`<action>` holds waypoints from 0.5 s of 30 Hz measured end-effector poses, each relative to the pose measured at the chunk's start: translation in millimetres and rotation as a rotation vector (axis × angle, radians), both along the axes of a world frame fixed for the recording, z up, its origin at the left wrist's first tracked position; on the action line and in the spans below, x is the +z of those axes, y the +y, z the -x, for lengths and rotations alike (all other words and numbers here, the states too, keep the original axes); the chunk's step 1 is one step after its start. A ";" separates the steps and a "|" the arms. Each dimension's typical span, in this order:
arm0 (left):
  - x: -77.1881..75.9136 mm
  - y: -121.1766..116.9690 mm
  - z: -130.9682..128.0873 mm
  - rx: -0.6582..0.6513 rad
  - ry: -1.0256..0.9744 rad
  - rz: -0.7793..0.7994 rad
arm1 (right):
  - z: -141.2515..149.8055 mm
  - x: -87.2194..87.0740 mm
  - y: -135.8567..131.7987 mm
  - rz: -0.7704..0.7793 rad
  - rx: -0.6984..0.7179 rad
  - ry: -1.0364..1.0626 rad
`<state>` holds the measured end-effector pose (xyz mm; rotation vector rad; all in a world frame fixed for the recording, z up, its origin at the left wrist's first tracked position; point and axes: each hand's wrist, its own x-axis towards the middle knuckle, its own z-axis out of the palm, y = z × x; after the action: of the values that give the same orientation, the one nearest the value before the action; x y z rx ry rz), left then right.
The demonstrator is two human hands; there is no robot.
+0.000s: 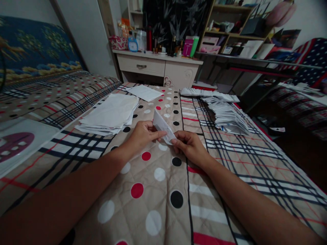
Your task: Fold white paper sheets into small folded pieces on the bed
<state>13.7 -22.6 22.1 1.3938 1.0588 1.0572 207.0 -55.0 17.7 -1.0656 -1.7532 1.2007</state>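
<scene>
A small piece of folded white paper is held between both hands, tilted, just above the bed. My left hand pinches its left side, with the thumb laid along the near face. At the lower right corner, my right hand grips it between thumb and fingers. The fingers behind the paper are partly hidden. Left of the hands lies a stack of white paper sheets. To the right, a row of many folded white papers leans together on the bed.
The quilted bedspread has dots and plaid stripes. Another white paper lies at the far side, near a further row of folded papers. Beyond the bed stand a white dresser and a shelf desk. A plastic bag lies far left.
</scene>
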 end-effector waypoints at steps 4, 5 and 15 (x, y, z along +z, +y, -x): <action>-0.2 2.1 4.6 0.049 -0.033 -0.003 | -4.8 2.0 0.2 -0.029 -0.020 -0.103; -0.5 3.0 6.3 0.057 -0.060 0.018 | -6.0 2.9 -0.2 -0.064 -0.042 -0.165; 0.4 4.4 12.5 0.057 0.046 -0.083 | -14.2 11.9 -4.6 -0.604 -0.343 -0.770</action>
<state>1.2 -18.2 22.5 1.4681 1.1045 1.1257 221.2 -59.6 29.6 -1.4509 -2.1530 -0.0127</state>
